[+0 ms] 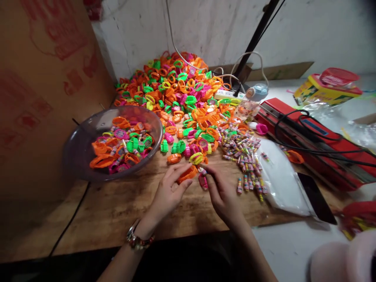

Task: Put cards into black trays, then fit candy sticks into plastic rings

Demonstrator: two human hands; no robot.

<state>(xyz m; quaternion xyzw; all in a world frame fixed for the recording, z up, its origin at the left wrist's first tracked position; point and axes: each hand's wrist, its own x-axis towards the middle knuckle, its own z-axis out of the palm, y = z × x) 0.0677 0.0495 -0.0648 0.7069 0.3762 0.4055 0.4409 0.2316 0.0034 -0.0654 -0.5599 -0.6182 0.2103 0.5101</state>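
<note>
Nearest you, a beaded bracelet (139, 239) circles your left wrist; your left hand (169, 192) is right of the bowl (80, 147) and a little nearer you than it, its fingers clamped on an orange loop (188, 174); the loop's long axis slants, one end low on the bowl side, the other farther off and away from the bowl; your right hand (221, 194), farther right of the bowl, has its fingers pinched on a small wrapped tube (202, 171); the tube lies aslant, its pale end aimed back toward the bowl and the loop; a pink piece (202, 182) shows just below it, touching your fingers or not, I cannot tell; well right of the bowl, more wrapped tubes (246, 162) lie on the table (111, 209), the nearest few pointing toward you; beyond the bowl and rightward rises a heap of bright loops (182, 100).
</note>
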